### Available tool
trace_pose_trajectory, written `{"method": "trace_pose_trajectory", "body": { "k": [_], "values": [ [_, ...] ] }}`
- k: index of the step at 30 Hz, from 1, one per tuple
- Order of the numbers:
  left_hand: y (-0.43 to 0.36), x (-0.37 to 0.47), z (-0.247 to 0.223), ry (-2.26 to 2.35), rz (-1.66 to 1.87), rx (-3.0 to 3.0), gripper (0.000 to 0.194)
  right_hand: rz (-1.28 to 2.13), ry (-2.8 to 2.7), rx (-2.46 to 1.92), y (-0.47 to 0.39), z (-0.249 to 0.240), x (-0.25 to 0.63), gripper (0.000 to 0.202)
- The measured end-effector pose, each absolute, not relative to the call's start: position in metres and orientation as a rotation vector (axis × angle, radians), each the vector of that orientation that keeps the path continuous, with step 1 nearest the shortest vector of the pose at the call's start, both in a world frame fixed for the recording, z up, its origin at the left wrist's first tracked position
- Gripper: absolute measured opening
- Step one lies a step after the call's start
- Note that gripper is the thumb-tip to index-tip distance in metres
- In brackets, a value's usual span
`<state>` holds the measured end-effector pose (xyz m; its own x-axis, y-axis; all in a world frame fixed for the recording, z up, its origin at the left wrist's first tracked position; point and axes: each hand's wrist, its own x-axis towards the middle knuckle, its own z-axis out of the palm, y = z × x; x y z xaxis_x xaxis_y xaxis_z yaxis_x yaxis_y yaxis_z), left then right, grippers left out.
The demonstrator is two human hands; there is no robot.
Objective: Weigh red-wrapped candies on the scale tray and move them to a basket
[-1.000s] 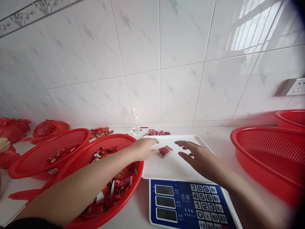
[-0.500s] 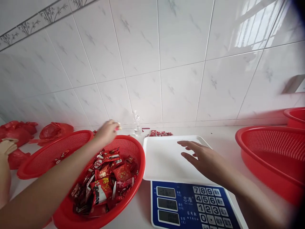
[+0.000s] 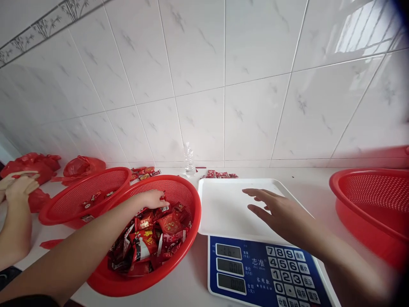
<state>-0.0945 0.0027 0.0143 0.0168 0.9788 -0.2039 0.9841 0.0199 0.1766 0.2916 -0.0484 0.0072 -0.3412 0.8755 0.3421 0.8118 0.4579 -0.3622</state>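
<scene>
We note the left hand at the wrapped candies in the red basket, lower left of frame; its grip we cannot tell. Right hand over white tray, right of centre, grip parted.

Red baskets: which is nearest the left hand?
The heaped basket directly left of the scale: the left hand is over its red packets. The far-left basket shows fewer packets; the right basket stands past the scale and right hand.
</scene>
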Motion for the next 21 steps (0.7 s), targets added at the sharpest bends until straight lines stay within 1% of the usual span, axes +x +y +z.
{"method": "trace_pose_trajectory", "body": {
  "k": [2,4,7,10,12,14,16,21],
  "values": [
    [0.005,-0.084,0.003,2.032,-0.091,1.992,0.053,0.180,-2.226,-1.427,-0.049,0.008,0.292,0.042],
    [0.006,-0.077,0.000,1.995,-0.112,1.989,0.061,0.190,-2.232,-1.444,-0.049,0.009,0.293,0.042],
    [0.005,-0.069,0.009,1.794,-0.091,1.984,0.055,0.196,-2.247,-1.437,-0.049,0.010,0.291,0.042],
    [0.008,-0.066,0.021,1.583,-0.011,1.784,0.059,0.198,-2.257,-1.415,-0.049,0.011,0.290,0.042],
    [0.012,-0.067,0.022,1.695,0.022,1.782,0.059,0.203,-2.255,-1.417,-0.050,0.011,0.290,0.042],
    [0.017,-0.069,0.016,1.893,-0.017,1.901,0.049,0.205,-2.249,-1.425,-0.050,0.011,0.290,0.042],
    [0.019,-0.070,0.005,1.962,-0.125,1.965,0.042,0.204,-2.247,-1.431,-0.050,0.012,0.291,0.042],
    [0.020,-0.065,-0.012,1.913,-0.331,2.020,0.050,0.196,-2.272,-1.429,-0.050,0.012,0.290,0.042]
  ]
}}
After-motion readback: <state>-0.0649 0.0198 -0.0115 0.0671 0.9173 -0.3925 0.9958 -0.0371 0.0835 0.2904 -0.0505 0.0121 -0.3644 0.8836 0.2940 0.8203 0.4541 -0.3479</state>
